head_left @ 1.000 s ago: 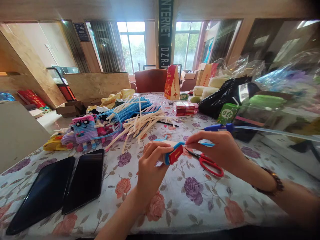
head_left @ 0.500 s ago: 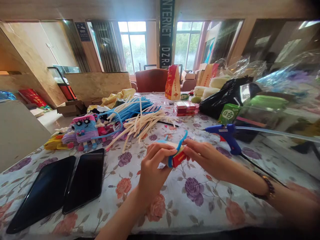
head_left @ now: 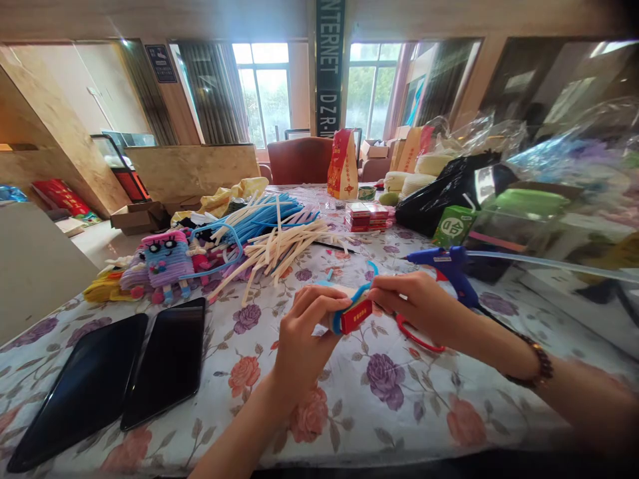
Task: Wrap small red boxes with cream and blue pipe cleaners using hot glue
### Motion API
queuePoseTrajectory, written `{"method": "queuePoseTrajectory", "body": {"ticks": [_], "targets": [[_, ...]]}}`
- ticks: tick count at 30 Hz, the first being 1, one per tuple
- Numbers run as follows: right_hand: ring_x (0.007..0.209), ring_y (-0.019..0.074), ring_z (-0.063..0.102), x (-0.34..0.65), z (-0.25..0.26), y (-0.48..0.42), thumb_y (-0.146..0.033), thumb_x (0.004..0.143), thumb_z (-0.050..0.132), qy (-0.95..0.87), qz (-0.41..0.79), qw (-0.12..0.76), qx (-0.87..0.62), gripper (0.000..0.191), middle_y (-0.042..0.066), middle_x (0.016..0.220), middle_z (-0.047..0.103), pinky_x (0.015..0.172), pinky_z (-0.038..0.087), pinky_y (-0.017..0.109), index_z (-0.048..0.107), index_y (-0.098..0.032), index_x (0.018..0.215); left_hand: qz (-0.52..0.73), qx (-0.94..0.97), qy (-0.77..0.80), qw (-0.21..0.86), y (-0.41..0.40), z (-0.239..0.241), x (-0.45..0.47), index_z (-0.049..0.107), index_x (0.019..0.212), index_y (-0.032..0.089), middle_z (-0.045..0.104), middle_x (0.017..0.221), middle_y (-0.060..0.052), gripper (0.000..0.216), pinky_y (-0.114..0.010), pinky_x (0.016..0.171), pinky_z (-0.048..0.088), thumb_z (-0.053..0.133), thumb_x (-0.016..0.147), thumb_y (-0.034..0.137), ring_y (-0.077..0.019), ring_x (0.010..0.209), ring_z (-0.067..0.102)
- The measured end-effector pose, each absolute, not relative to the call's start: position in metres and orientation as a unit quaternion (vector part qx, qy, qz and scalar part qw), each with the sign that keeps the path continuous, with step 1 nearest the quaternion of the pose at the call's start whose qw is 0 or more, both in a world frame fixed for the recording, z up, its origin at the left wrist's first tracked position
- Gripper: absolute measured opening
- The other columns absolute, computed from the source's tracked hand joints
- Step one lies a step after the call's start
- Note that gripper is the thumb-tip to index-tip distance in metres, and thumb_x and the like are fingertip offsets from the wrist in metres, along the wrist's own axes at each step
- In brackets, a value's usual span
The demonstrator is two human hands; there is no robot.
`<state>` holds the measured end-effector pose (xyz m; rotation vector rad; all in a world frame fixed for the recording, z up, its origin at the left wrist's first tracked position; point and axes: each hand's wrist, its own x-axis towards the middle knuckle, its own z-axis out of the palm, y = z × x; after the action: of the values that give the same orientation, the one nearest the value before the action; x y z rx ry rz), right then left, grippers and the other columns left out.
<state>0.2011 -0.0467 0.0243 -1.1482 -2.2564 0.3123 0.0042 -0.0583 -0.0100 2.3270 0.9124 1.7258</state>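
My left hand is closed around a small red box, with the thumb below and the fingers over the top. A blue fuzzy pipe cleaner lies along the box's upper edge and bends down its near left side. My right hand pinches this pipe cleaner near the box's right corner, and its free tip sticks up beyond the fingers. Below my right hand, the red handle of what looks like a pair of scissors rests on the flowered tablecloth; the rest is hidden.
A blue glue gun lies to the right. Blue and cream pipe cleaners are heaped behind my hands, beside a crocheted-looking doll. Red boxes are stacked farther back. Two black tablets lie at left.
My right hand has shifted slightly, and the pipe cleaner's raised end now lies lower, along the box's top edge. The red handle has come into sight under my right hand.
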Motion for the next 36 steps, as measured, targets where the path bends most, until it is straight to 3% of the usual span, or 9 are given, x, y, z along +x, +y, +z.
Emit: {"method": "queuePoseTrajectory", "body": {"ticks": [5,9,14,18,22,26,30,36], "targets": [[0.054,0.0089,0.058,0.212,0.028,-0.042,-0.023,0.087,0.049,-0.811,0.084,0.324,-0.479,0.018,-0.004,0.064,0.067,0.053,0.041,0.021,0.064,-0.021,0.077,0.574,0.743,0.340,0.048,-0.058,-0.008,0.003,0.059,0.089,0.023,0.066,0.089,-0.001,0.026,-0.026,0.068,0.051,0.074,0.068,0.021,-0.0136,0.082,0.063],[0.069,0.0163,0.068,0.224,0.032,-0.037,-0.028,0.082,0.058,-0.783,0.012,0.352,-0.512,0.013,-0.002,0.078,0.074,0.063,0.048,0.028,0.071,-0.026,0.085,0.592,0.697,0.396,0.083,-0.057,-0.009,0.002,0.060,0.092,0.024,0.064,0.089,0.000,0.026,-0.024,0.064,0.049,0.073,0.070,0.029,-0.0135,0.079,0.062],[0.047,0.0161,0.062,0.237,0.038,-0.031,-0.042,0.078,0.063,-0.777,-0.083,0.365,-0.507,0.020,-0.003,0.055,0.068,0.046,0.043,0.029,0.069,-0.029,0.064,0.639,0.598,0.468,0.122,-0.051,-0.011,-0.002,0.061,0.093,0.024,0.066,0.091,0.000,0.030,-0.027,0.071,0.047,0.073,0.068,0.036,-0.0159,0.083,0.061],[0.038,0.0126,0.053,0.243,0.038,-0.024,-0.044,0.077,0.063,-0.779,-0.065,0.348,-0.517,0.026,-0.003,0.043,0.058,0.039,0.037,0.026,0.066,-0.026,0.059,0.689,0.514,0.487,0.155,-0.048,-0.011,-0.005,0.060,0.093,0.024,0.065,0.093,0.000,0.033,-0.030,0.079,0.046,0.074,0.066,0.037,-0.0161,0.086,0.060],[0.039,0.0101,0.053,0.243,0.032,-0.018,-0.024,0.086,0.044,-0.782,0.021,0.327,-0.530,0.027,-0.003,0.049,0.058,0.042,0.042,0.023,0.070,-0.021,0.080,0.725,0.472,0.472,0.173,-0.045,-0.012,-0.007,0.058,0.091,0.022,0.064,0.090,-0.001,0.034,-0.028,0.076,0.047,0.076,0.064,0.034,-0.0150,0.084,0.060],[0.062,0.0144,0.063,0.236,0.031,-0.018,-0.012,0.080,0.041,-0.791,-0.039,0.330,-0.514,0.038,0.004,0.082,0.069,0.062,0.050,0.030,0.066,-0.021,0.106,0.724,0.480,0.464,0.173,-0.044,-0.015,-0.006,0.058,0.092,0.022,0.064,0.092,-0.001,0.036,-0.028,0.078,0.046,0.077,0.063,0.033,-0.0146,0.084,0.059],[0.068,0.0174,0.064,0.231,0.033,-0.022,-0.026,0.083,0.051,-0.800,-0.041,0.302,-0.517,0.029,0.008,0.096,0.070,0.067,0.049,0.033,0.065,-0.020,0.107,0.707,0.521,0.446,0.172,-0.046,-0.016,-0.004,0.059,0.094,0.022,0.063,0.098,-0.002,0.035,-0.029,0.080,0.046,0.075,0.065,0.033,-0.0160,0.090,0.059],[0.066,0.0185,0.063,0.244,0.017,-0.010,-0.029,0.083,0.052,-0.819,0.013,0.136,-0.557,0.021,0.007,0.075,0.070,0.061,0.045,0.029,0.070,-0.018,0.081,0.707,0.550,0.429,0.122,-0.048,-0.014,-0.004,0.059,0.090,0.023,0.063,0.095,0.000,0.030,-0.028,0.081,0.045,0.075,0.066,0.030,-0.0151,0.091,0.059]]}}
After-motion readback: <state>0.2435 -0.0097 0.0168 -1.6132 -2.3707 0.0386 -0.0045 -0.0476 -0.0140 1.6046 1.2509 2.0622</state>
